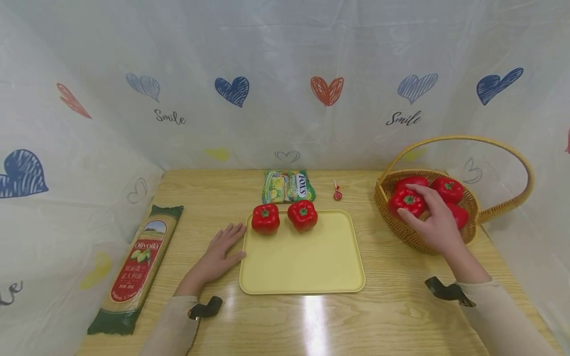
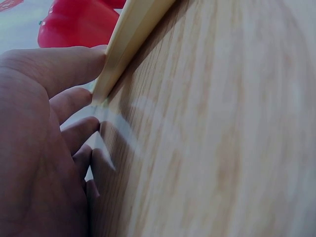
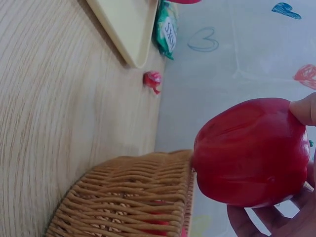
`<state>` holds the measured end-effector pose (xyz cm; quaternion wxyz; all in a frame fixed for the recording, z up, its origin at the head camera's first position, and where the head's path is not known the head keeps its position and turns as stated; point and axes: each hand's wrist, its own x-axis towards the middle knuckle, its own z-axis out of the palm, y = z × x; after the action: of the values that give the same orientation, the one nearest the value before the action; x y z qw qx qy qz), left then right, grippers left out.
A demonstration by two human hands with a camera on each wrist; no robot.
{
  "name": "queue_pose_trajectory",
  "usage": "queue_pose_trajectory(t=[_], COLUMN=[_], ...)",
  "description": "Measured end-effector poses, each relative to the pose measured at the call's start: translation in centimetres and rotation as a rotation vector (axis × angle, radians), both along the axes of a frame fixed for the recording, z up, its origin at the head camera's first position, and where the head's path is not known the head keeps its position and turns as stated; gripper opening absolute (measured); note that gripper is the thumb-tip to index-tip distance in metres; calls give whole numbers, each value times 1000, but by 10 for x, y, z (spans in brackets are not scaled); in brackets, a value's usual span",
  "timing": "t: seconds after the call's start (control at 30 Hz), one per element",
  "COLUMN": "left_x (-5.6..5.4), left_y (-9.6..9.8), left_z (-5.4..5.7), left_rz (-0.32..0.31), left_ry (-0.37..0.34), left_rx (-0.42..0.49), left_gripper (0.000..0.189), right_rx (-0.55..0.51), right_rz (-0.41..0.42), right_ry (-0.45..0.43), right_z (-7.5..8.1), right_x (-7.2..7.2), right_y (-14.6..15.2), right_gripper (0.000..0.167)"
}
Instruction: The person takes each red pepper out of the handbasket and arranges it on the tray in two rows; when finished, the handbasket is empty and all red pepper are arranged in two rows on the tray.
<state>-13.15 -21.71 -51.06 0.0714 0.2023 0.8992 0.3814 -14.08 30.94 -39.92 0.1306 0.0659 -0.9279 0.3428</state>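
Note:
In the head view my right hand [image 1: 438, 222] grips a red bell pepper [image 1: 407, 200] over the left part of a wicker basket [image 1: 401, 235]. The right wrist view shows that pepper [image 3: 252, 153] between thumb and fingers, by the basket's rim. More red peppers lie inside the basket, partly hidden by my hand. A yellow tray [image 1: 303, 262] bears two red bell peppers [image 1: 265, 220] along its far edge. My left hand [image 1: 220, 252] rests on the table with fingers extended, thumb and fingertips touching the tray's left edge [image 2: 118, 54].
Behind the tray lies a green bag of Fox's candy [image 1: 288, 187]. A red lollipop [image 1: 337, 193] is to its right. On the left side lies a long pack of Olivoilà pasta [image 1: 138, 267]. The basket's tall handle [image 1: 527, 173] arches up at the right.

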Motion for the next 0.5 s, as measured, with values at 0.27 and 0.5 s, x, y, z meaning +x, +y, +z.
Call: queue_pose_trajectory(t=[0.27,0.5], left_x=[0,0], left_y=[1,1], left_z=[0,1], left_rz=[0,1], left_ry=[3,4], left_rx=[-5,-11], left_gripper=[69,69], right_rx=[-6,2], right_rz=[40,68], right_ry=[3,13], right_z=[-2,-8], right_x=[1,-1], right_y=[-9,-15], right_gripper=[60,60])
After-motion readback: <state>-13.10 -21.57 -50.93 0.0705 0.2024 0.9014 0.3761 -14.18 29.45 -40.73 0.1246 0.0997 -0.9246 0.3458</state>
